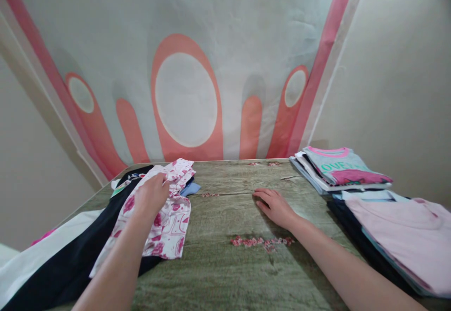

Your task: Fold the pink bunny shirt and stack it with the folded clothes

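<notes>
My left hand (152, 197) is on a white garment with a pink print (172, 226), its fingers curled closed on the cloth near the upper part. This garment lies on top of a loose heap at the left, over a black garment (66, 254). A bit of blue cloth (190, 189) pokes out beside it. My right hand (276, 207) rests on the wood-patterned table (218, 283), palm down with fingers stretched out and nothing held. The fingertips of my left hand are partly hidden.
At the right stand two folded stacks: a grey and pink shirt (347, 164) tops the far one, a light pink shirt (405, 236) the near one. White cloth (38, 250) lies at the left edge. Behind the table hangs a backdrop (232, 43) with pink shapes.
</notes>
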`<state>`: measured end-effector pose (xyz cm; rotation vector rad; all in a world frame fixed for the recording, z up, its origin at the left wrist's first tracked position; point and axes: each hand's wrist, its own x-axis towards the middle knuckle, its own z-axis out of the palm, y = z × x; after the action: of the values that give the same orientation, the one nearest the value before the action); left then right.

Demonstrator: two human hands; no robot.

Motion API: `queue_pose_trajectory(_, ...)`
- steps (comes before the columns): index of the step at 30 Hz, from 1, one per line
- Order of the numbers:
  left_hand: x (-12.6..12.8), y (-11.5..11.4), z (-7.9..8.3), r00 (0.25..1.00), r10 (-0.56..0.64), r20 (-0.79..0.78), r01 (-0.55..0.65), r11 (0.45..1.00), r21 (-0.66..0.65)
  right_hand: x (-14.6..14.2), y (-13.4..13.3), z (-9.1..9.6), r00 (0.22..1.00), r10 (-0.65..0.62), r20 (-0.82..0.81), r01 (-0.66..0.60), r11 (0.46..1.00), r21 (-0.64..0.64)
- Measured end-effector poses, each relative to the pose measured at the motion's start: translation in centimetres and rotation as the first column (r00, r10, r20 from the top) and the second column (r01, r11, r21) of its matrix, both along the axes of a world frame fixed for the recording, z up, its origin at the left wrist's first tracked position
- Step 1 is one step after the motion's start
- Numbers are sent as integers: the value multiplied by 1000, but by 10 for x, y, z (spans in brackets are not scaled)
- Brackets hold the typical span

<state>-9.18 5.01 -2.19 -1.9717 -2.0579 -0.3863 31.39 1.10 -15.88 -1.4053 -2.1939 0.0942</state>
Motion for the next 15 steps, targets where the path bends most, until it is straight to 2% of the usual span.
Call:
queue_pose_trajectory(2, 16, -6, 5, 993, -34, 114, 28, 998, 53, 0, 2, 0, 1000, -1, -10, 1, 1000, -1)
queue_pose_trajectory(5, 63, -25, 0, 941, -180, 286, 166, 983, 73, -2, 4, 0, 1000, 8, -29, -8, 1000, 2)
queue_pose_trajectory(7, 104, -48, -11, 855, -324, 404, 351, 936, 6, -2, 4, 0, 998, 23, -51, -23, 1000, 3)
queue_pose_trajectory(8, 124, -62, -18, 789, -405, 461, 476, 878, -44, -2, 4, 0, 997, 28, -66, -28, 1000, 2)
queue_pose_trajectory(9, 142, -77, -25, 722, -477, 500, 593, 799, -95, -1, 5, 0, 996, 33, -84, -33, 999, -4)
queue_pose_trajectory(10, 157, -93, -30, 660, -548, 515, 699, 698, -153, -1, 6, 0, 993, 36, -110, -38, 999, -13)
queue_pose_trajectory(11, 170, -108, -33, 574, -629, 523, 804, 555, -215, 1, 8, -1, 989, 39, -145, -44, 999, -26)
queue_pose_trajectory(13, 182, -132, -31, 337, -743, 578, 938, 212, -273, 4, 12, -2, 970, 33, -240, -48, 997, -57)
queue_pose_trajectory(14, 183, -138, -28, 251, -747, 616, 957, 96, -273, 6, 15, -3, 956, 12, -294, -34, 997, -73)
queue_pose_trajectory(15, 181, -139, -23, 208, -735, 646, 966, 49, -254, 8, 17, -3, 939, -14, -343, -20, 995, -97)
